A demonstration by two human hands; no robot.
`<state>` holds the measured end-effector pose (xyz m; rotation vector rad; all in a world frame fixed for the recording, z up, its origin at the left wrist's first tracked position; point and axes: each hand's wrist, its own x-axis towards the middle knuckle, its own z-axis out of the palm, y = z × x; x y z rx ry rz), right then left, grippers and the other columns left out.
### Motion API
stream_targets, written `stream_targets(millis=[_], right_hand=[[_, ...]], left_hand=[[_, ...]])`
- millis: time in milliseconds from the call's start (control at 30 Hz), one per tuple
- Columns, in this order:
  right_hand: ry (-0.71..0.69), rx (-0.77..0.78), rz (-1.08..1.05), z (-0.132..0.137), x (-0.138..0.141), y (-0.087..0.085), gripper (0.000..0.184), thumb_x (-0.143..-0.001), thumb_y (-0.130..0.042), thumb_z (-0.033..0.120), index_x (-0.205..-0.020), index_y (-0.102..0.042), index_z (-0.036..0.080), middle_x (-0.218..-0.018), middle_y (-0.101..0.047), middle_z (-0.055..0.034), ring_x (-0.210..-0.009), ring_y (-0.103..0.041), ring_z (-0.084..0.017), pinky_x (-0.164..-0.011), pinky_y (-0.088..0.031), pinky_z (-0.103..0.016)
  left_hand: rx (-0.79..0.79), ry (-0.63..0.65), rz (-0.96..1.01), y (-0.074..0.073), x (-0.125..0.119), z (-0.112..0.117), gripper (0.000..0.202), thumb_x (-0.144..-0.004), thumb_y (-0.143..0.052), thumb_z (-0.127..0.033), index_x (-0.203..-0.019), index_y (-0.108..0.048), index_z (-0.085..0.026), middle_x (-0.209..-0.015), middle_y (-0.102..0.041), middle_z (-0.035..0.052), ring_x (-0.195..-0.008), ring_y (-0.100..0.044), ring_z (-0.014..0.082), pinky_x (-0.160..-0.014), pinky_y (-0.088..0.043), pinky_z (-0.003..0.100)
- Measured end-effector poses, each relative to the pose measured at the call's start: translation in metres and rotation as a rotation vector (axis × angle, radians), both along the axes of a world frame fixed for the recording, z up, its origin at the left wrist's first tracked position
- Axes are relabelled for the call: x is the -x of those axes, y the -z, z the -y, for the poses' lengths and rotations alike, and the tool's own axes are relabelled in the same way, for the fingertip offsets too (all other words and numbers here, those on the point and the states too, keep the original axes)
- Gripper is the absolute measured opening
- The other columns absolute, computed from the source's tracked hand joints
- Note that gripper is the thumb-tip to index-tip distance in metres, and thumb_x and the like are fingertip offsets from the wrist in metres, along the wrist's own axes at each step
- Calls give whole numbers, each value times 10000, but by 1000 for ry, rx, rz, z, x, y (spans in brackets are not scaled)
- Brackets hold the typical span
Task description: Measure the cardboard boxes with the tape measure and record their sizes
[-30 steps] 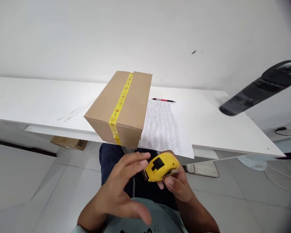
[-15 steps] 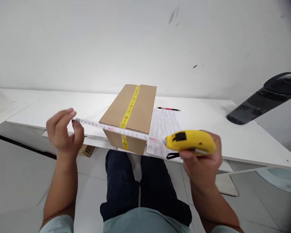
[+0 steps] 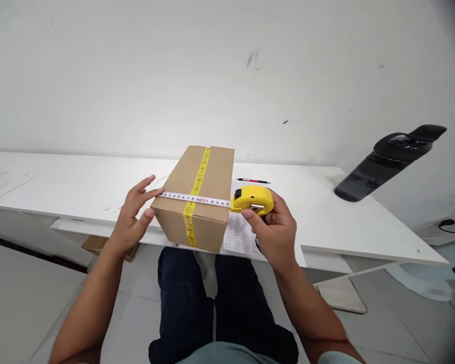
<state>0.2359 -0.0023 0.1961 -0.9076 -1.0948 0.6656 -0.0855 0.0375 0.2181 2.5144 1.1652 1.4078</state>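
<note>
A cardboard box point(image 3: 215, 174) with yellow printed tape point(image 3: 199, 178) along its top stands on the white shelf. My right hand point(image 3: 278, 227) grips a yellow tape measure point(image 3: 255, 198) at the box's right edge. From its case the white blade point(image 3: 182, 196) runs flat across the box top, near the front edge, with black numbers and a red 10 showing. At the left edge of the box is my left hand point(image 3: 132, 217), fingers spread, one fingertip touching the blade's end. That end is partly hidden by the finger.
A handwritten sheet point(image 3: 240, 235) lies right of the box, partly under my right hand. Behind it rests a red and black pen point(image 3: 253, 181). A dark bottle point(image 3: 382, 164) stands farther right on the white shelf point(image 3: 326, 212). Another cardboard box point(image 3: 93, 244) sits below.
The tape measure has come down onto the box top, its blade now shorter and flat. My hands have moved closer together, and my left fingers have opened from a pinch on the blade's end.
</note>
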Motion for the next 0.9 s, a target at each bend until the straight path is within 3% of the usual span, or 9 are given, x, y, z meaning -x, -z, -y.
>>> stream_targets(millis=[200,367,467,567,633,733,800,900], right_hand=[[-2,23,-13,-3,4,-2,485,-746,-867,347,-1172,-662,238,-948,-713,-12,-757,-667,-167,-629,-593,-294],[-19,-24,-40,-3,-11,-6,436,-735,-891,343,-1120,-706,253,-924,-720,-15,-780,-681,-175,-669,-604,-302],[-18,-75,-86,8,-31,0,470,-729,-908,333,-1155,-718,275,-990,-725,-23,-790,-685,-170,-669,-602,-290],[-78,-46,-115,25,-48,13,538,-708,-931,342,-1201,-721,296,-995,-729,-24,-756,-682,-165,-627,-598,-272],[-181,-12,-123,36,-50,20,579,-694,-940,381,-1225,-718,312,-932,-736,-14,-716,-684,-164,-602,-603,-263],[-368,-20,-97,49,-38,24,623,-668,-949,424,-1240,-720,335,-888,-754,-4,-692,-707,-168,-591,-613,-250],[-495,-54,-49,55,-26,26,608,-677,-946,410,-1240,-723,356,-912,-769,-9,-703,-726,-173,-596,-616,-249],[-569,-69,8,59,-20,34,555,-720,-923,380,-1238,-724,377,-943,-773,-22,-730,-733,-188,-616,-622,-279]], left_hand=[[18,-57,41,-2,-14,3,338,-982,-632,-390,-1315,-628,-337,-1534,-536,51,-1440,-498,265,-1160,-478,518],[-192,-189,110,-5,-8,2,146,-904,-750,-304,-1048,-727,-316,-1274,-702,12,-1221,-662,243,-1077,-554,513],[-282,-273,122,-1,4,19,140,-917,-722,-270,-1043,-719,-333,-1201,-716,-3,-1137,-702,246,-1007,-601,551],[-412,-417,71,12,3,56,215,-910,-709,-248,-1076,-702,-384,-1181,-708,-19,-1192,-678,275,-1018,-592,634],[-524,-444,2,27,-14,84,241,-868,-742,-228,-1010,-698,-418,-1119,-707,-25,-1299,-608,283,-1043,-581,655],[-584,-194,-128,51,-61,112,195,-831,-788,-285,-857,-671,-438,-1081,-705,-53,-1439,-463,203,-1137,-558,552],[-639,-29,-130,65,-95,115,191,-792,-838,-351,-770,-658,-411,-1085,-713,-83,-1405,-475,161,-1192,-517,458],[-650,-13,-22,77,-130,104,305,-678,-928,-441,-733,-638,-361,-1009,-712,-55,-1285,-536,170,-1165,-518,417]])
